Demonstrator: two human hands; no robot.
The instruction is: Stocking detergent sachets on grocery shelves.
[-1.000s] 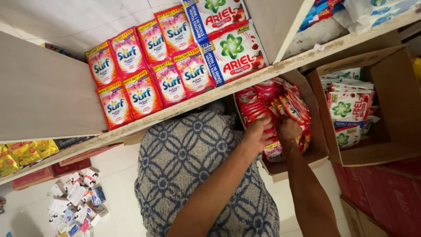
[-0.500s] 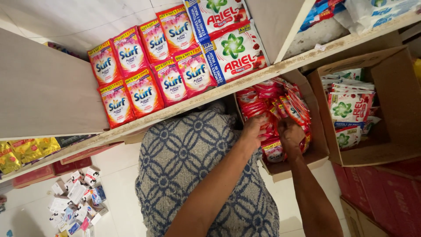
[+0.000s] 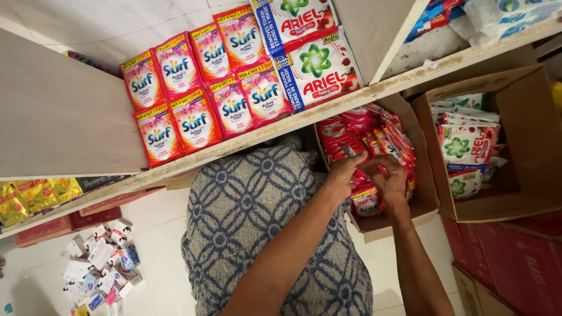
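While both hands meet inside the open cardboard box (image 3: 430, 202), the left hand (image 3: 345, 172) and right hand (image 3: 386, 178) each pinch red detergent sachets (image 3: 374, 143), which stand upright just beyond the fingertips.

A: Lighting entry?
B: Bright, even, soft; source not in view. Glossy pink sachets (image 3: 193, 88) carry faint sheen, no hard glare.

A: Shadows?
B: Dim band under the shelf edge (image 3: 328, 114); open carton (image 3: 521, 146) dark along its inner walls.

A: Sharpness?
B: Centre crisp. Fingers (image 3: 374, 167) slightly soft. Small boxes on the floor (image 3: 99, 266) less distinct.

A: Distortion?
B: Wide-angle lens; shelf lines slant and stretch toward the corners.
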